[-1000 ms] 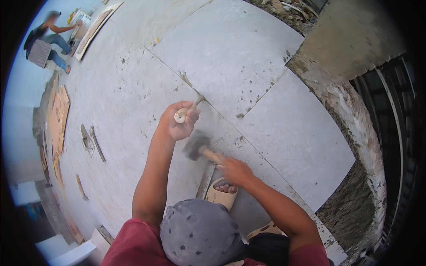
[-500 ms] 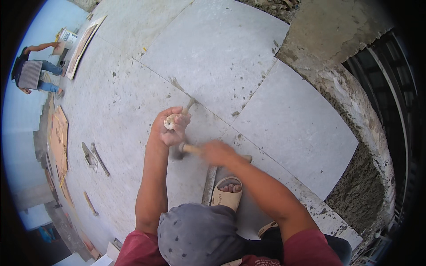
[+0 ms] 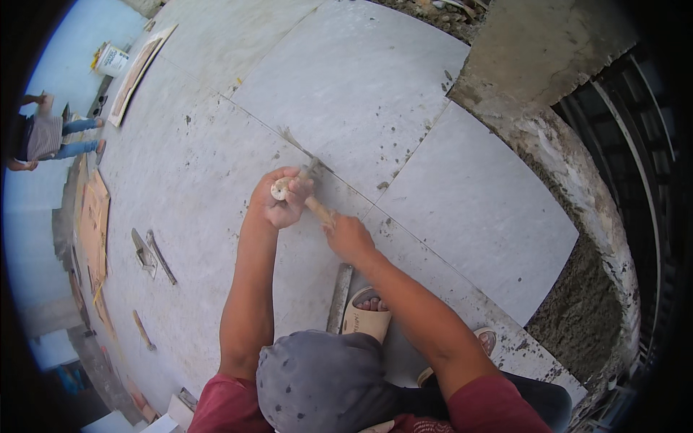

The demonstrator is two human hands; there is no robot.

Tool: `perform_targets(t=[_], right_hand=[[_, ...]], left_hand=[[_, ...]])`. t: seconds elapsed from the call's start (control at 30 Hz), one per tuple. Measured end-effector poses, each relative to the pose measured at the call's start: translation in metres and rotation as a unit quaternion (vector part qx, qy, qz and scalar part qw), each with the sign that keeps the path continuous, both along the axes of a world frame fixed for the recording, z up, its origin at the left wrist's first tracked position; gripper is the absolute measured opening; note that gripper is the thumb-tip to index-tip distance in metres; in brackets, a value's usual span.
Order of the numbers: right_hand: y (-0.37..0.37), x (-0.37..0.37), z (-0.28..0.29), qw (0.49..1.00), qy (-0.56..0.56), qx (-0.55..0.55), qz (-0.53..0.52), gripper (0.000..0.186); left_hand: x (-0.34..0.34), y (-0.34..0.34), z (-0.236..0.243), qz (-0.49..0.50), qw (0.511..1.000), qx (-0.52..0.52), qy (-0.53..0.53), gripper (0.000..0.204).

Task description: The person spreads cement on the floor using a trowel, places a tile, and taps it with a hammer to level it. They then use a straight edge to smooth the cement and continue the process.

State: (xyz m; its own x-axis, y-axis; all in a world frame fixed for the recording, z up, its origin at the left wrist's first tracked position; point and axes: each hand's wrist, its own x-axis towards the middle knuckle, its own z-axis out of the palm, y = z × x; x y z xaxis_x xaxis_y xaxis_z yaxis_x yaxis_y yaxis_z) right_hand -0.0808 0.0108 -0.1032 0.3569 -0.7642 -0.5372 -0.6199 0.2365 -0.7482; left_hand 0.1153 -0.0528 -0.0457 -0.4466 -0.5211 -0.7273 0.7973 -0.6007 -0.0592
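My left hand grips a chisel with a pale round butt, its tip set in the joint between large grey stone slabs. My right hand holds the wooden handle of a hammer; the hammer head is hidden behind my left hand, right at the chisel's butt. My grey cap and red shirt fill the lower edge. My sandalled foot rests on the slab below my right forearm.
A metal bar lies beside my foot. Trowels and a small tool lie on the floor to the left, by cardboard pieces. A person crouches far left near a bucket. Rough mortar edge and drop at right.
My right hand has swung the hammer from a raised position down to the chisel's butt. My left hand keeps the chisel in the joint; the view has shifted slightly.
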Motion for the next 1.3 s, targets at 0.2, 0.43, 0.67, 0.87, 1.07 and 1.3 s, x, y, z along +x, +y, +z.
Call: perform_targets(t=[0.2,0.43,0.67,0.87,1.07,1.3], right_hand=[[0.06,-0.095,0.028,0.987,0.019,0.004,0.16,0.038],[0.106,-0.296,0.092,0.951,0.199,0.172,0.162,0.048],[0.16,-0.406,0.14,0.937,0.172,0.183,-0.243,0.03],[0.19,-0.468,0.053,0.919,-0.055,0.101,-0.376,0.036],[0.187,-0.503,0.1,0.916,-0.038,0.11,-0.384,0.055],[0.192,-0.458,0.158,0.772,-0.198,-0.013,-0.604,0.04]], left_hand=[[-0.001,0.005,0.046,0.017,0.998,-0.059,-0.004,0.03],[-0.032,0.059,0.089,-0.238,0.746,-0.195,-0.59,0.028],[-0.002,0.181,-0.023,-0.371,0.387,-0.15,-0.831,0.035],[0.004,0.246,-0.071,-0.314,0.351,0.0,-0.882,0.044],[-0.01,0.257,-0.075,-0.339,0.333,0.025,-0.879,0.051],[-0.065,0.116,-0.007,-0.386,0.163,-0.264,-0.869,0.07]])
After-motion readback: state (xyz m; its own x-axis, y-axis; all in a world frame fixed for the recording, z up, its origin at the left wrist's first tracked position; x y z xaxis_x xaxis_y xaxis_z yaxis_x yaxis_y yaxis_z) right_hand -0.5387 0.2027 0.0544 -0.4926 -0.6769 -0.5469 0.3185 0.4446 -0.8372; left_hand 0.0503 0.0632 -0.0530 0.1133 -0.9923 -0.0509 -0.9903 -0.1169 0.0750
